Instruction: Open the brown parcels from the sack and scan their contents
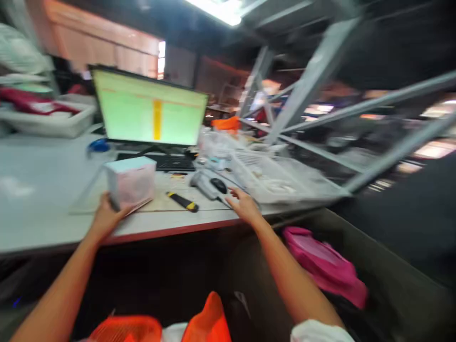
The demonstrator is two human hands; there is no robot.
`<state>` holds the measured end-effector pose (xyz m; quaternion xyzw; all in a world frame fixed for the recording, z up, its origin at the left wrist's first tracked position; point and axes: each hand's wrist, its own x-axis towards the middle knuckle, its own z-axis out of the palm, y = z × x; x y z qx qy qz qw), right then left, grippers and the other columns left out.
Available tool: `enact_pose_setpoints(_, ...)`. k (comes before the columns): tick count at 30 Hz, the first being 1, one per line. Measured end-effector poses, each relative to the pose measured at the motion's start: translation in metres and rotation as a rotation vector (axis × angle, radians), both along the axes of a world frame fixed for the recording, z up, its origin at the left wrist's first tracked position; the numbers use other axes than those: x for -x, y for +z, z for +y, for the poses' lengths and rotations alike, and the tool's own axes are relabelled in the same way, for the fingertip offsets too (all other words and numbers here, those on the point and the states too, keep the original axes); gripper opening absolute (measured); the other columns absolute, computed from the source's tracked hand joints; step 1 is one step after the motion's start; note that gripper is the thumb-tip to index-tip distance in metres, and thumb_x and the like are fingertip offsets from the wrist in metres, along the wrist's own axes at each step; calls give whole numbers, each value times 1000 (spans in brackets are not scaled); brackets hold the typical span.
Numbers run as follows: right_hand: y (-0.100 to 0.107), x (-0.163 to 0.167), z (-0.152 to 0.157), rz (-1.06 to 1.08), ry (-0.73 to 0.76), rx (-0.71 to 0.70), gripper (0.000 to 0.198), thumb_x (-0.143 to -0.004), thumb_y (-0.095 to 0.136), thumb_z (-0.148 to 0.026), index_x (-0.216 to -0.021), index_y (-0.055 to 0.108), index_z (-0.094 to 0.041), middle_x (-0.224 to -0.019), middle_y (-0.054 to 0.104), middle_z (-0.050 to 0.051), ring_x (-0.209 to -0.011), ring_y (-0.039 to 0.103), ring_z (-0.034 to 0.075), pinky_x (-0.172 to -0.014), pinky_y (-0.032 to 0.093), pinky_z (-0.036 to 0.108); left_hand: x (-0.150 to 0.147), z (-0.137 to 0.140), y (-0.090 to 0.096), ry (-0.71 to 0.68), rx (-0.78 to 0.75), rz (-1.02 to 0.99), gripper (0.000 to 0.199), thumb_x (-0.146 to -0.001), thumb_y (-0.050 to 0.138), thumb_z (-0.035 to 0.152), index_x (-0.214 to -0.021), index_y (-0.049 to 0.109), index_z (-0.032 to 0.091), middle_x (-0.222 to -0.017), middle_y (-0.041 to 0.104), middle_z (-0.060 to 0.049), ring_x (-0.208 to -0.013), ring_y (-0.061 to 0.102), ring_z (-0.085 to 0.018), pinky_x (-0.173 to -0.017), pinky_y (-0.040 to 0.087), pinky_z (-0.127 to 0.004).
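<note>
While the left arm reaches forward over the red table edge, its hand (110, 216) sits at the box's (131, 183) lower near corner, palm inward, fingers by the left side, thumb angled across the front. Left hand part-curled around that corner; can't tell if it grips the box or just touches it. A thin flat piece (141, 206) juts right from the thumb; blurred, can't ID.

Right arm stretched forward too, elbow nearly straight. Right hand (245, 204) over the table edge, palm down, fingers loosely spread and bent, nothing held. Fingertips just beside the mouse (218, 185) and scanner (203, 183); contact unclear.

Box: small, squarish, pale blue-white top, pinkish-white front, print too smeared to read. Upright, left part of the table (39, 194), in front of the monitor (149, 109) and keyboard (174, 163). Can't tell if its base touches the tabletop. Cutter (182, 202), black and yellow, lies between the hands, apart from both.
</note>
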<state>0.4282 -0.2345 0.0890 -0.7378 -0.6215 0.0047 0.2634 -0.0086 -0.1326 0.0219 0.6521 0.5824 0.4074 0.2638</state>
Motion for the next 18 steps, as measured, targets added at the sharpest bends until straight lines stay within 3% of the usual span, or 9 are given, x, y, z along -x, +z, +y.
enact_pose_setpoints(2,-26,13,35,-48,18,46,54,-94,62,-32,-144,59,-10,-138,67,21,-127,64,31,-111,48,44,26,-7,-17,60,28,-112,85,-76,84,49,-143,42,18,-141,59,-16,-126,61,-33,-108,51,-47)
enact_pose_setpoints(4,-41,25,59,-127,4,122,62,-96,61,-37,-150,53,-6,-146,61,23,-135,58,35,-114,44,47,31,-4,-26,42,5,-233,90,-74,84,51,-145,38,19,-140,59,-17,-129,60,-33,-110,49,-45)
enact_pose_setpoints(10,-42,51,89,-350,-112,265,69,-101,54,-44,-156,44,-2,-140,62,27,-132,57,43,-108,45,53,24,1,-24,-1,-35,-286,91,-78,81,51,-151,36,19,-140,58,-16,-131,58,-33,-111,47,-46)
enact_pose_setpoints(12,-41,57,100,-350,-104,307,69,-100,54,-44,-154,43,-2,-135,65,27,-127,61,41,-105,47,50,26,-3,-22,35,-177,-180,89,-79,82,43,-153,36,20,-144,55,-16,-133,55,-34,-114,45,-48)
enact_pose_setpoints(15,-43,67,115,-321,-99,352,60,-98,54,-36,-148,49,-3,-130,66,26,-122,64,38,-99,50,44,26,-13,-20,77,-516,173,70,-81,75,16,-147,50,24,-144,52,-15,-140,46,-35,-120,38,-54)
enact_pose_setpoints(18,-43,76,127,-305,-124,360,49,-95,53,-27,-138,55,-4,-130,66,27,-122,64,37,-96,51,42,21,-28,-21,21,-704,486,70,-80,67,0,-144,57,28,-142,53,-14,-143,40,-38,-118,40,-58)
